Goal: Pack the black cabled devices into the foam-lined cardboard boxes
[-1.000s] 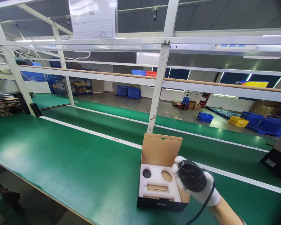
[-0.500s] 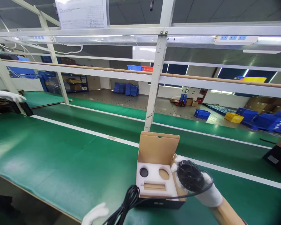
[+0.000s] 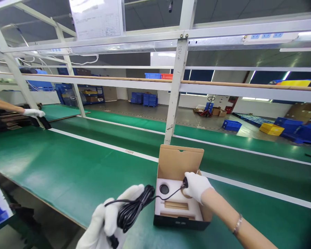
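Note:
An open cardboard box (image 3: 180, 162) stands on the green table (image 3: 67, 166), lid up, with a white foam insert (image 3: 171, 199) inside. My right hand (image 3: 195, 186), in a white glove, presses a black round device into the insert's right-hand hole; the device is mostly hidden under my fingers. One black round part (image 3: 164, 189) sits in the left hole. My gloved left hand (image 3: 111, 218) grips a coiled black cable (image 3: 133, 209) in front of the box. A strand of that cable runs to the device under my right hand.
A white metal frame post (image 3: 175, 93) rises just behind the box. At far left a co-worker's gloved hand (image 3: 33, 112) rests by a black object and stacked cardboard. Blue and yellow crates (image 3: 272, 128) sit on the floor beyond the table.
My right hand moved left and down, bringing the black device into the foam insert. My left hand rose into view, closing on the coiled cable. The co-worker's hand came further in at left.

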`<state>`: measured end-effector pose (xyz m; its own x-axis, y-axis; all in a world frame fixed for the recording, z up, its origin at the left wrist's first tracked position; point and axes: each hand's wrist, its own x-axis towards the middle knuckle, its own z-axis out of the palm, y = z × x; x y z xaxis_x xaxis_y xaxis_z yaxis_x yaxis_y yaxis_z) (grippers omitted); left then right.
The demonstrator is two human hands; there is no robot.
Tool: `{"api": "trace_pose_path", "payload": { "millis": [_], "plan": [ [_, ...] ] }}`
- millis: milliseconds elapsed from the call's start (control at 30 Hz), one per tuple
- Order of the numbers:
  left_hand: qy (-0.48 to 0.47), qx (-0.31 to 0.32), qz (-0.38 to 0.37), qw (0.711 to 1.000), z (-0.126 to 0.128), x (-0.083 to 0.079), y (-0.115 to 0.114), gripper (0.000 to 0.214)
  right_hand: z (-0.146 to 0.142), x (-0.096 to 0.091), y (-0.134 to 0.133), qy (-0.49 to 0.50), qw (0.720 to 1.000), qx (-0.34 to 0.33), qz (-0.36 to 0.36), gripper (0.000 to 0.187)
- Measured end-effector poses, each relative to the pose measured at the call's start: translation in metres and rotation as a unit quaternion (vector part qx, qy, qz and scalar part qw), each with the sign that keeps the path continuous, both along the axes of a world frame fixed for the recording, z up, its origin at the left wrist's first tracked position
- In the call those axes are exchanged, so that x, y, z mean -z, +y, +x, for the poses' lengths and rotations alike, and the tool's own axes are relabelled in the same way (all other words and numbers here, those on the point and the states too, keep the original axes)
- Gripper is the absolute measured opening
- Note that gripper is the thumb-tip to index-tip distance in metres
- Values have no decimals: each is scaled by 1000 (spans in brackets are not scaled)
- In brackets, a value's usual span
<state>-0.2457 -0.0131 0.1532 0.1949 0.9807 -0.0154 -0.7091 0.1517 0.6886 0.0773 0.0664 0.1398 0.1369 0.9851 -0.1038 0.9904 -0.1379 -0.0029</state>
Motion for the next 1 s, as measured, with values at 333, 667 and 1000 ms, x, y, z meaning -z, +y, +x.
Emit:
{"api": "trace_pose_path", "payload": {
  "millis": [333, 667, 1000],
  "plan": [
    [88, 86, 152, 981, 80, -32, 38, 38, -19, 20, 20, -14, 992, 54, -114, 21],
    [65, 155, 140, 976, 117, -38, 60, 41, -10, -71, -60, 238, 950, -92, 182, 58],
    [262, 185, 236, 917, 132, -52, 73, 43, -15, -68, -69, 305, 879, -123, 345, 23]
  ]
}}
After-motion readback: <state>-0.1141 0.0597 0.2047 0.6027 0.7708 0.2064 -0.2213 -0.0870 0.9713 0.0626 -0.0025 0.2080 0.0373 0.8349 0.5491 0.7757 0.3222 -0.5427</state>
